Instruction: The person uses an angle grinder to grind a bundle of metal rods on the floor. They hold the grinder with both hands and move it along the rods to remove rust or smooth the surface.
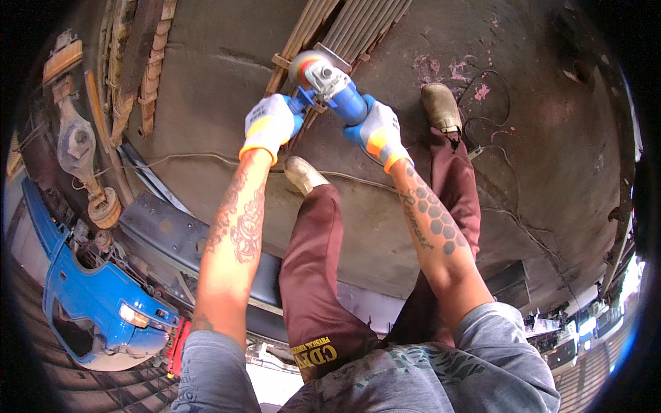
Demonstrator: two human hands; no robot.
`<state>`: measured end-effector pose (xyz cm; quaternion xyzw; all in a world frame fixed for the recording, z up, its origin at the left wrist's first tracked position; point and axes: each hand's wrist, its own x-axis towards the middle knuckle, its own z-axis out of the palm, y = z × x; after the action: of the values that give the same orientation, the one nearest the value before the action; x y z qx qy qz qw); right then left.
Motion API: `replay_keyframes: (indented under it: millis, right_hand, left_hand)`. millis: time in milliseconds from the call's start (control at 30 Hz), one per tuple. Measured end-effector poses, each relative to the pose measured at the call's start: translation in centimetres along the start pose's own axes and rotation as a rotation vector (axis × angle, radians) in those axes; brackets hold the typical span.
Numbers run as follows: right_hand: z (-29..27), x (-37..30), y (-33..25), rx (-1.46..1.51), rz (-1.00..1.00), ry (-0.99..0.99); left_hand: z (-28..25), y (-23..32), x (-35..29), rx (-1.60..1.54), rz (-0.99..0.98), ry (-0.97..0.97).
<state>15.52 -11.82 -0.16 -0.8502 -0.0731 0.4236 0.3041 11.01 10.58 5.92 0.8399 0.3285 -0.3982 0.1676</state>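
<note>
Step in hand: we judge this as grinding work on the bundle of long brown strips [365, 31]; the disc [307, 69] looks blurred, contact unclear
Grinder: the blue angle grinder [346, 100] is at the bundle's near end, beyond our shoes [303, 173]
Left fingers: our gloved left hand [269, 126] is wrapped around the side handle
Right fingers: our gloved right hand [378, 131] closes around the rear body
Next move: likely calls for firm two-handed control; feet clear
Floor: dark, pink-stained floor [206, 89]
Room: blue vehicle cab [103, 303], axle housing [77, 143] leftward
</note>
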Motion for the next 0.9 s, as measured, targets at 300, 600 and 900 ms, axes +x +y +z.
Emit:
replay_keyframes:
  millis: [300,600,900]
  right_hand:
    - [1.2,-3.6,1.9,-0.11,0.089,-0.027]
    - [2.1,-0.6,-3.2,-0.122,0.069,0.034]
    - [-2.0,-0.3,-2.1,-0.061,0.165,0.124]
  left_hand:
    - [4.9,-1.6,-2.1,-0.109,0.038,-0.041]
    - [0.4,-3.8,1.8,-0.057,0.054,-0.006]
    - [-2.4,2.2,3.7,0.033,0.123,-0.057]
